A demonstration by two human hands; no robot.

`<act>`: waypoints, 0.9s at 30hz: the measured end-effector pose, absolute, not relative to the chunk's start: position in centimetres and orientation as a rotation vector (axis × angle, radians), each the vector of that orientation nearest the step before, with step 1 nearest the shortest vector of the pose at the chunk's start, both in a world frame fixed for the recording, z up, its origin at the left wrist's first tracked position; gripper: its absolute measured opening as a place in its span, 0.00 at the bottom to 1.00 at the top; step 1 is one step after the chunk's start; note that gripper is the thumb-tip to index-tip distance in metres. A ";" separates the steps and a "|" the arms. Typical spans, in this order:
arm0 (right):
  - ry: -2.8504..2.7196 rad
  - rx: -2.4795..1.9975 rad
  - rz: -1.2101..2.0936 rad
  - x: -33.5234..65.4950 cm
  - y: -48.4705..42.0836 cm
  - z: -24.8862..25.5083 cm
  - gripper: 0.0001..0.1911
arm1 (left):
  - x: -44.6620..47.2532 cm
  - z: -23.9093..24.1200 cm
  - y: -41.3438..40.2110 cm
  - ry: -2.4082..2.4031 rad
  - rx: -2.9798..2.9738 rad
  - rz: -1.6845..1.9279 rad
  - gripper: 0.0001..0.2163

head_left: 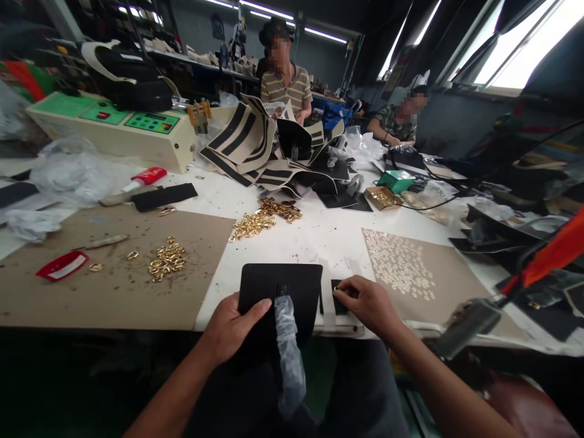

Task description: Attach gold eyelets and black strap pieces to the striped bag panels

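My left hand [235, 328] grips the left edge of a black panel [258, 280], thumb on top, at the table's front edge. A strap [289, 359] wrapped in clear plastic hangs down from a fitting [282, 290] on the panel. To the right, my right hand [365, 299] is closed in a pinch over a small black piece [338, 304] on the table. A tiny gold piece [336, 288] shows at its fingertips; its exact kind is too small to tell. A pale strip [327, 298] lies between the panel and the black piece.
Gold hardware [167, 260] is heaped on a brown board [114, 310] at left, with another gold pile [255, 225] mid-table. Small pale rings [404, 261] cover a right-hand board [460, 298]. Striped panels [246, 143] are stacked behind. Two people [286, 85] sit across the table.
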State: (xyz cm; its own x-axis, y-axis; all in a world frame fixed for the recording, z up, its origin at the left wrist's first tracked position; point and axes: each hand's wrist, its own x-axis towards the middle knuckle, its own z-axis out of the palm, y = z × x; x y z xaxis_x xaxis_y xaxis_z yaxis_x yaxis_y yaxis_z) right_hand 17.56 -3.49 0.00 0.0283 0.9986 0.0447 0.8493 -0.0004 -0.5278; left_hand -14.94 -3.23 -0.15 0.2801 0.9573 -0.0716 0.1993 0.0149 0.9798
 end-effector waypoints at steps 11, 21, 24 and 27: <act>-2.007 -1.820 0.720 18.8 -3.1 1.1 0.11 | -14.7 -0.1 -3.3 1.178 1.475 0.855 0.21; -2.083 -2.033 0.659 18.2 -2.3 2.1 0.07 | -14.6 0.1 -3.3 1.179 1.476 0.863 0.22; -2.119 -2.084 0.707 18.3 -1.6 2.6 0.06 | -14.6 0.2 -3.3 1.196 1.473 0.862 0.22; -2.165 -1.951 0.728 18.5 -1.1 2.5 0.08 | -14.6 0.2 -3.4 1.203 1.455 0.851 0.21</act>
